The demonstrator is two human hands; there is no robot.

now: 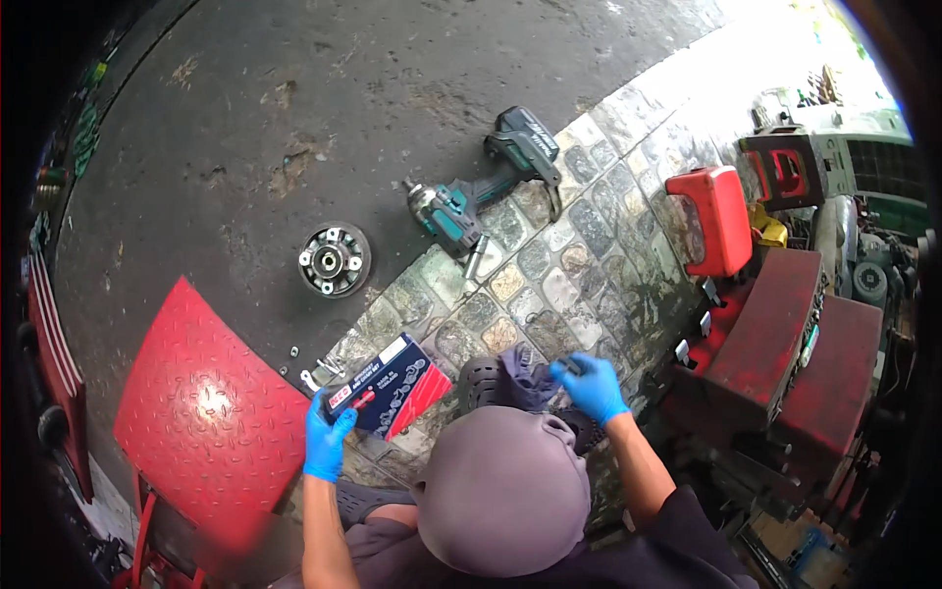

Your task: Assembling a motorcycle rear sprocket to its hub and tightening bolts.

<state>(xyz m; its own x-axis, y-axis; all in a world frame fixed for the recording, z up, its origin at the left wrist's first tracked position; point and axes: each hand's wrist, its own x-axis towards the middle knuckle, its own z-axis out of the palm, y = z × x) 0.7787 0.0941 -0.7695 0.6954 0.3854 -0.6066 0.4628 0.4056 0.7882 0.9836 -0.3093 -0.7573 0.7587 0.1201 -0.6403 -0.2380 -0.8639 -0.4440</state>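
My left hand point(327, 437), in a blue glove, is closed on the near left edge of a flat blue and red cardboard box point(397, 390), which is tilted with a printed chain picture facing up. My right hand point(595, 389), gloved in blue too, has its fingers curled at the edge of a crumpled dark purple-grey rag point(528, 379). Something small and dark shows at those fingers, too little of it to name. Just beyond the box, small metal parts point(324, 371) lie on the ground. A grey cap point(505, 491) covers the lower middle of the view.
A round metal hub point(335, 260) rests on the dark floor. To its right lies a teal and black cordless impact wrench point(456, 208), with a metal socket point(477, 257) beside it. A red tread-plate stand point(211, 412) is at left. Red toolboxes point(756, 334) and a red stool point(714, 221) flank the right.
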